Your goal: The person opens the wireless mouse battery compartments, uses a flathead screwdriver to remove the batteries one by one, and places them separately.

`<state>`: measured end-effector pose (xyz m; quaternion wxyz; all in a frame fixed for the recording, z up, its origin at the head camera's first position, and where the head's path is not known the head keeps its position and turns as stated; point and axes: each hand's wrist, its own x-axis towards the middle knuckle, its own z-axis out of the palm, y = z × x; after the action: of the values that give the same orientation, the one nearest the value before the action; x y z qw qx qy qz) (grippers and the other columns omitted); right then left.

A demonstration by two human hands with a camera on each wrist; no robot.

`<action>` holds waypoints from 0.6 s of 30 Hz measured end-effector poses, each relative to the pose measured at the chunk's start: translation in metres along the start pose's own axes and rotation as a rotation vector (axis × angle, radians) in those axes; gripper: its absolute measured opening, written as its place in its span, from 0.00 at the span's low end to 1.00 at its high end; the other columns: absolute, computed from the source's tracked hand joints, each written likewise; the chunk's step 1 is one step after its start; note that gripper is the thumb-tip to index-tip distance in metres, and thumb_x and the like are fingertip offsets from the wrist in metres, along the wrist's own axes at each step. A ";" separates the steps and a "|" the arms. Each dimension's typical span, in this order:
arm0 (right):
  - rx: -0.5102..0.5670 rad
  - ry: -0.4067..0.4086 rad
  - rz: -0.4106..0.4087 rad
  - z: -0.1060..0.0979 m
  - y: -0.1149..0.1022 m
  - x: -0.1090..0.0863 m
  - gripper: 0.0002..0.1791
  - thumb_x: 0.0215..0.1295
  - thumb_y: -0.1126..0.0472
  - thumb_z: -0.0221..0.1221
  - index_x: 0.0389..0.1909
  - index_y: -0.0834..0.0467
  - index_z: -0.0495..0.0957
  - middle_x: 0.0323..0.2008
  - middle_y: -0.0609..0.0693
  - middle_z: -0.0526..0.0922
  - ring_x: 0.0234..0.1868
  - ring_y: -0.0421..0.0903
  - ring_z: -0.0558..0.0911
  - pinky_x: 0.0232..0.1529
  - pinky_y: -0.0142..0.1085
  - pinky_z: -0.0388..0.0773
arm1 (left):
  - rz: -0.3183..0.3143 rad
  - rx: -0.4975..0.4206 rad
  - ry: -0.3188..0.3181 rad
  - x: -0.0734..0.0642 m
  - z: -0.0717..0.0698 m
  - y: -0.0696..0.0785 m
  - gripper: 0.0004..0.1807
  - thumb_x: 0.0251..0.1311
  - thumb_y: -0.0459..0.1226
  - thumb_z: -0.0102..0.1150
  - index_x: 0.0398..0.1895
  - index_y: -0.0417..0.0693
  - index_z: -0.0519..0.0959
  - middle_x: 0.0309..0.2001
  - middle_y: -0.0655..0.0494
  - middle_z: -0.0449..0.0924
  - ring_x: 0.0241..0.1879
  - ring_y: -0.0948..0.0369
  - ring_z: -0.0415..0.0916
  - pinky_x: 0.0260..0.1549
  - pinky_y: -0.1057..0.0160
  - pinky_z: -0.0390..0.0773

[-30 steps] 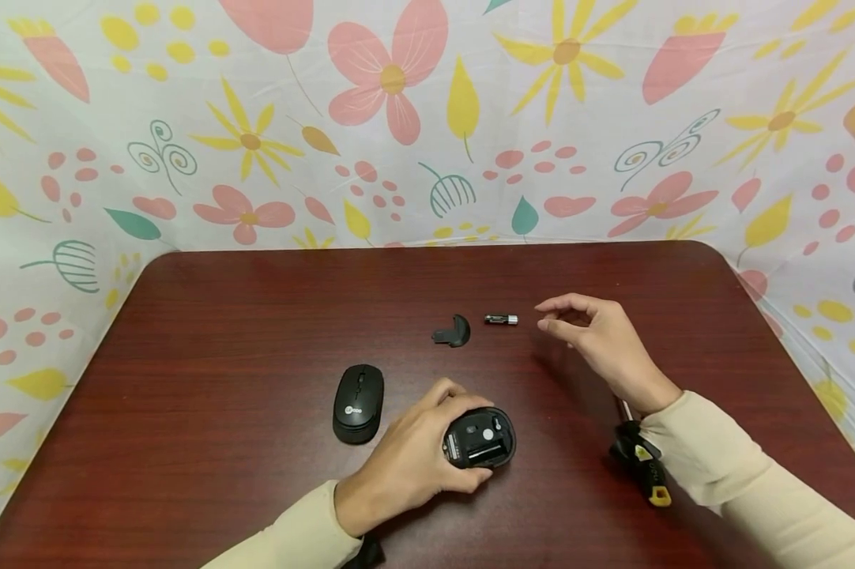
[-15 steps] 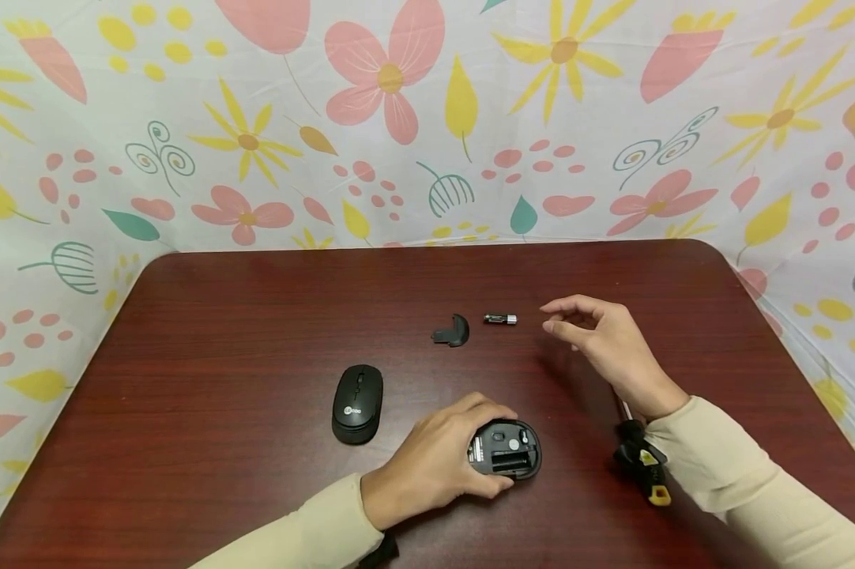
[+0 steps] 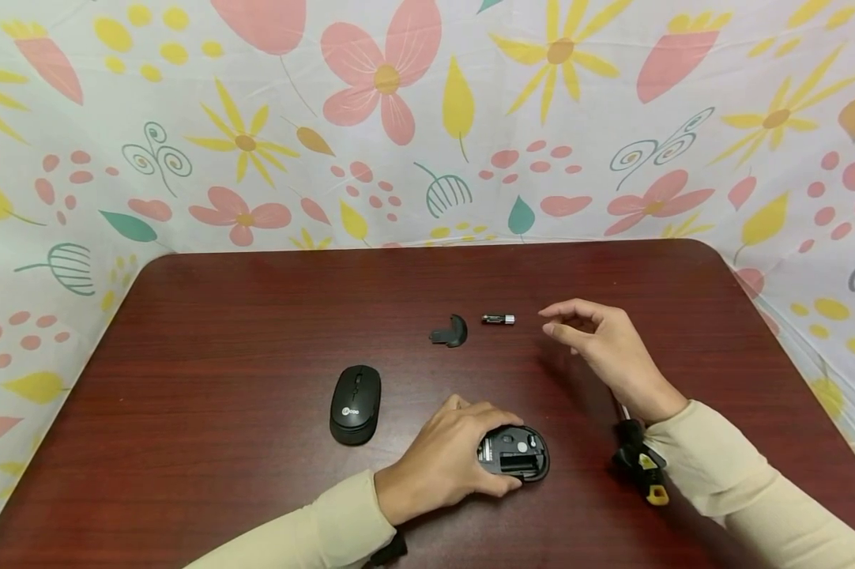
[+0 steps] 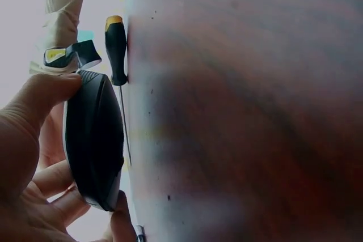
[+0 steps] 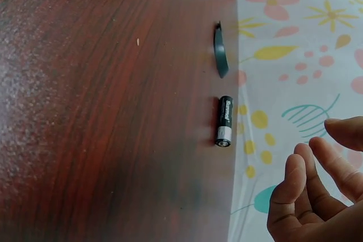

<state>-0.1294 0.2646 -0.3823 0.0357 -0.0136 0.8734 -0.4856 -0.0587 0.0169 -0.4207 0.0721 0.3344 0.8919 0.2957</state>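
Observation:
My left hand point(image 3: 450, 452) grips a black computer mouse point(image 3: 518, 457) turned underside up, with its battery slot uncovered and no battery in it. In the left wrist view the thumb presses one end of this mouse point(image 4: 93, 140), and fingers support the other. My right hand point(image 3: 605, 348) hovers above the table's right half, fingers loosely bent, thumb apart, holding nothing. To its left lies a small black and silver battery point(image 3: 498, 319). Beside that is a curved black battery cover point(image 3: 452, 331) with a tab. The right wrist view shows the battery point(image 5: 224, 118) apart from the fingertips.
A second black mouse point(image 3: 355, 405) sits right side up, left of my left hand. Near my right sleeve lies a black and yellow screwdriver point(image 4: 116, 52), its shaft pointing away. Floral cloth point(image 3: 392, 182) hangs behind the dark red-brown table point(image 3: 207, 379).
My left hand has shifted right and slightly toward me with the mouse, tilting it so its underside faces up more. The right hand has drawn back a little to the right.

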 end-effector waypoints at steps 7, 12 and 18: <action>-0.011 0.000 0.011 0.000 0.002 -0.001 0.17 0.74 0.51 0.64 0.57 0.56 0.84 0.48 0.41 0.84 0.35 0.48 0.78 0.30 0.36 0.77 | -0.024 0.010 -0.024 0.003 0.003 0.001 0.32 0.49 0.52 0.82 0.59 0.60 0.84 0.50 0.69 0.86 0.42 0.70 0.73 0.43 0.73 0.68; -0.005 -0.004 0.006 0.000 0.003 -0.002 0.17 0.75 0.51 0.64 0.57 0.56 0.84 0.49 0.41 0.83 0.36 0.48 0.78 0.31 0.36 0.77 | -0.027 0.020 -0.035 0.006 0.004 0.001 0.33 0.48 0.53 0.83 0.59 0.59 0.84 0.50 0.67 0.87 0.41 0.69 0.74 0.42 0.72 0.70; 0.000 -0.001 0.014 0.000 0.004 -0.003 0.17 0.75 0.52 0.64 0.57 0.56 0.84 0.46 0.42 0.84 0.35 0.49 0.77 0.30 0.36 0.77 | -0.039 0.032 -0.054 0.008 0.004 0.001 0.33 0.49 0.53 0.82 0.60 0.59 0.83 0.51 0.67 0.87 0.45 0.68 0.76 0.45 0.70 0.71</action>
<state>-0.1266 0.2664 -0.3853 0.0395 -0.0079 0.8734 -0.4854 -0.0626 0.0248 -0.4230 0.0967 0.3259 0.9006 0.2708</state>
